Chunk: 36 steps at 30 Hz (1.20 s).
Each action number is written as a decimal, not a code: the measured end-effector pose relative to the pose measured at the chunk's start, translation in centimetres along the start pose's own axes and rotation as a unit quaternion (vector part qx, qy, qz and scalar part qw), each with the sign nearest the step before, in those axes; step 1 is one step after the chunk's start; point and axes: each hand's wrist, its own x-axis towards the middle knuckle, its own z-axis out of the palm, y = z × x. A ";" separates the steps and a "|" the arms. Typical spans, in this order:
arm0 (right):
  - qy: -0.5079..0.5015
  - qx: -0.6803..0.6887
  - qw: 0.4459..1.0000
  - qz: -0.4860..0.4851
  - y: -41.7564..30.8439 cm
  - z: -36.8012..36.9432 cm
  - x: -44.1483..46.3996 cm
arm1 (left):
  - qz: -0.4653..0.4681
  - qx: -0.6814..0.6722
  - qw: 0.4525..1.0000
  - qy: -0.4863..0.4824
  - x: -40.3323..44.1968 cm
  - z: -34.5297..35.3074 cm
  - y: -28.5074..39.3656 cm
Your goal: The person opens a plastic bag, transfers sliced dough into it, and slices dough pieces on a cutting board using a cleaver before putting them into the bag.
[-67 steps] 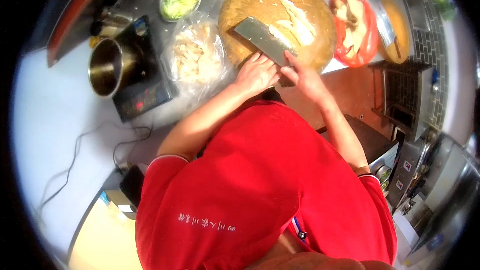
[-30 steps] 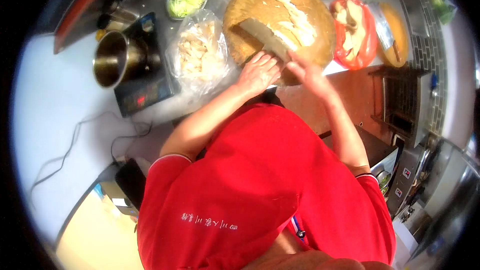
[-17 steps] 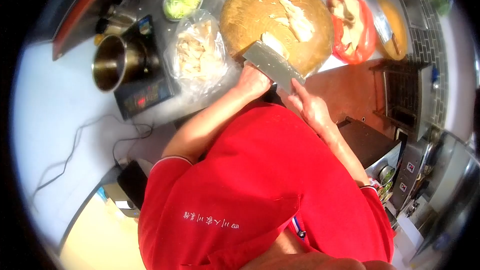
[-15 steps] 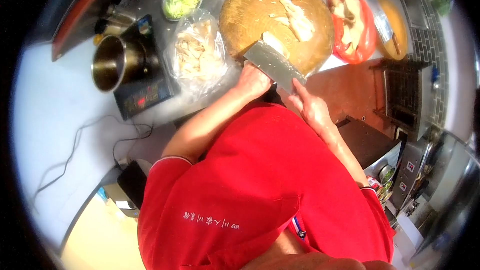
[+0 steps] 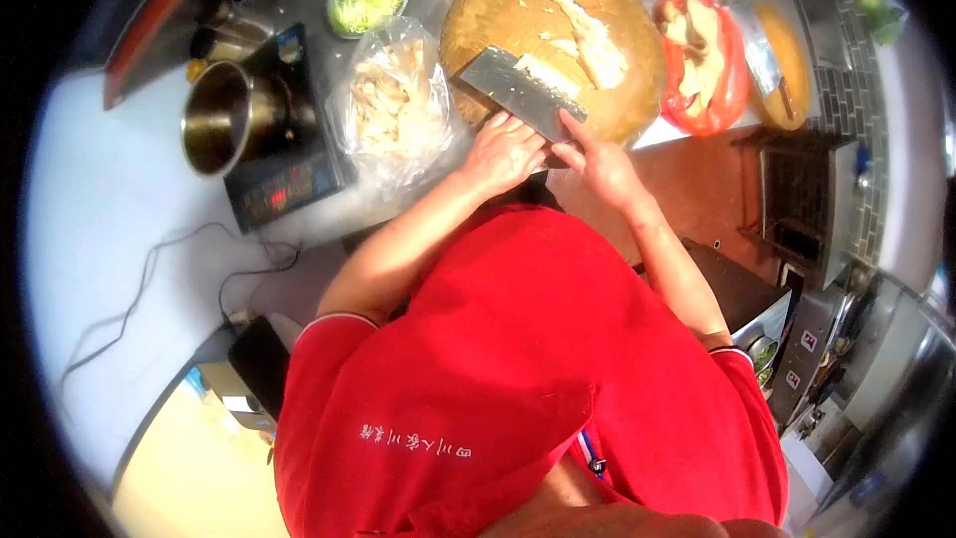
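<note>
My right hand (image 5: 609,167) is closed on the cleaver (image 5: 518,90), its index finger along the blade. The wide blade lies slanted over the near edge of the round wooden chopping board (image 5: 478,15), with small pale bits stuck on it. My left hand (image 5: 503,154) lies just in front of the blade, fingers stretched out and holding nothing that I can see. Just beyond the blade is a pale sliced piece (image 5: 548,75). A longer pale, torn-looking piece (image 5: 595,45) lies farther right on the board.
Left of the board are a clear plastic bag (image 5: 396,105) of pale slices and a bowl of green shreds (image 5: 366,2). A metal pot (image 5: 216,120) stands by a black electric cooker (image 5: 284,184). To the right are a red bag (image 5: 702,60) with pale pieces and another knife (image 5: 762,60).
The cleaver has moved left and away from my body, farther over the board. My right hand has followed it. My left hand's fingers now show, stretched out below the blade.
</note>
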 end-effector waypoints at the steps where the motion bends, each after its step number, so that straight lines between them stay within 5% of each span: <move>1: 0.015 0.033 0.999 -0.018 0.6 -0.4 0.1 | 0.015 0.013 1.000 0.017 0.0 0.3 -0.2; 5: 0.067 0.128 0.989 0.041 -1.0 -3.2 -0.9 | 0.027 0.064 0.996 0.052 -0.3 0.6 0.3; 12: -0.019 -0.065 0.998 0.003 -1.0 0.0 -8.0 | -0.018 0.026 0.998 0.057 -0.9 1.7 0.4; 22: -0.010 -0.070 0.997 0.024 0.1 1.2 -4.4 | -0.015 0.032 0.999 0.023 -1.0 1.0 -0.3; 29: -0.007 0.076 0.997 -0.015 -0.6 -1.3 0.1 | 0.023 0.032 0.998 0.047 -0.4 0.5 -0.7; 31: -0.038 0.240 0.960 0.140 -2.0 -3.8 0.2 | 0.048 0.001 0.997 0.058 0.7 0.0 -1.3; 33: 0.051 0.158 0.984 0.069 -1.0 -3.6 -0.1 | 0.057 -0.003 0.997 0.052 1.2 0.0 -1.8; 36: 0.055 0.098 0.994 0.015 -1.9 -2.5 -2.7 | 0.016 0.050 0.998 0.042 0.6 -0.1 -0.7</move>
